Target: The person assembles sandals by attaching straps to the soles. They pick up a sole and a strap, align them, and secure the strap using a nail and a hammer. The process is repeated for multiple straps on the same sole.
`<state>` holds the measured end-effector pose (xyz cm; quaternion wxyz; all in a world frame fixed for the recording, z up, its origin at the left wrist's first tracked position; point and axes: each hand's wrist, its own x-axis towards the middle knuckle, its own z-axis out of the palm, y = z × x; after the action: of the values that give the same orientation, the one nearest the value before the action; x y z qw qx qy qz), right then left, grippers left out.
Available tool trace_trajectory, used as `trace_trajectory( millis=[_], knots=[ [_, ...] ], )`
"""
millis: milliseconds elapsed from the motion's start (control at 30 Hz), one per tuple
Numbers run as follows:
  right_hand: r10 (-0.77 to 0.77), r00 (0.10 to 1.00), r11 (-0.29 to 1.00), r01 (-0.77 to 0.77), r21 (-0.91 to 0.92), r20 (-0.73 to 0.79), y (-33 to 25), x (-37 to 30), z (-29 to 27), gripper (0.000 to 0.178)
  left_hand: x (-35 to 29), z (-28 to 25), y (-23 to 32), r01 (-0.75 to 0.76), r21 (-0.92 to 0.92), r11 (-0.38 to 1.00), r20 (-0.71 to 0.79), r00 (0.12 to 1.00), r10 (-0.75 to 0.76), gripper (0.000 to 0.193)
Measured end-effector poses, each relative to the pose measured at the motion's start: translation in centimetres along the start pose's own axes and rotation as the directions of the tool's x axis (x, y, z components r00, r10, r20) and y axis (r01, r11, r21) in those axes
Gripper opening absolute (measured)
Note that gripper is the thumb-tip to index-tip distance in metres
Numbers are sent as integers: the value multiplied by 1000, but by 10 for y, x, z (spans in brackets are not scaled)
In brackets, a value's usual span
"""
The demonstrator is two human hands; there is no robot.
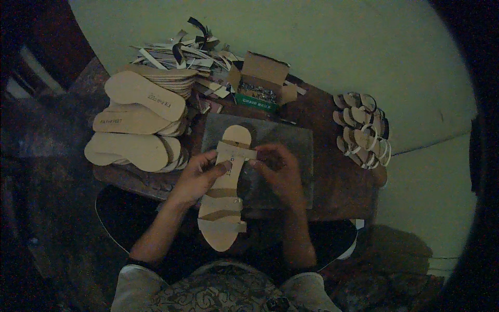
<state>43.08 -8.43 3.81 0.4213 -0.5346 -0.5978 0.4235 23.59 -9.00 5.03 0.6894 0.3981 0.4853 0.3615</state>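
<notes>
Lengthwise in front of me lies a beige sandal sole, its rounded far end over a dark grey slab and its near end reaching toward my lap. My left hand grips the sole's left edge, thumb on top. A pale strap crosses the sole near the far end. My right hand pinches that strap's right end between thumb and fingers. Closer to me, other bands span the sole, with ends sticking out at the sides.
Stacks of beige insoles stand on the left of the brown table. Behind them is a heap of strap scraps. An opened cardboard box holds small metal pieces. Several strapped sandals are piled at the right edge.
</notes>
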Motion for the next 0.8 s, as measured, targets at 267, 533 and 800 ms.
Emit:
trace_trajectory(
  millis=[267, 533, 800],
  knots=[
    [164, 981, 964, -138, 227, -102, 2, -2, 19, 30, -2, 2, 0, 68, -51, 996, -49, 996, -71, 44],
    [398, 917, 810, -352, 468, 1, 5, -4, 27, 30, -5, 8, 2, -67, 144, 987, -74, 994, 79, 23],
    [392, 920, 778, -337, 530, 10, 2, -9, 29, 28, 1, 6, -7, -102, 92, 991, 2, 995, 102, 27]
  ],
)
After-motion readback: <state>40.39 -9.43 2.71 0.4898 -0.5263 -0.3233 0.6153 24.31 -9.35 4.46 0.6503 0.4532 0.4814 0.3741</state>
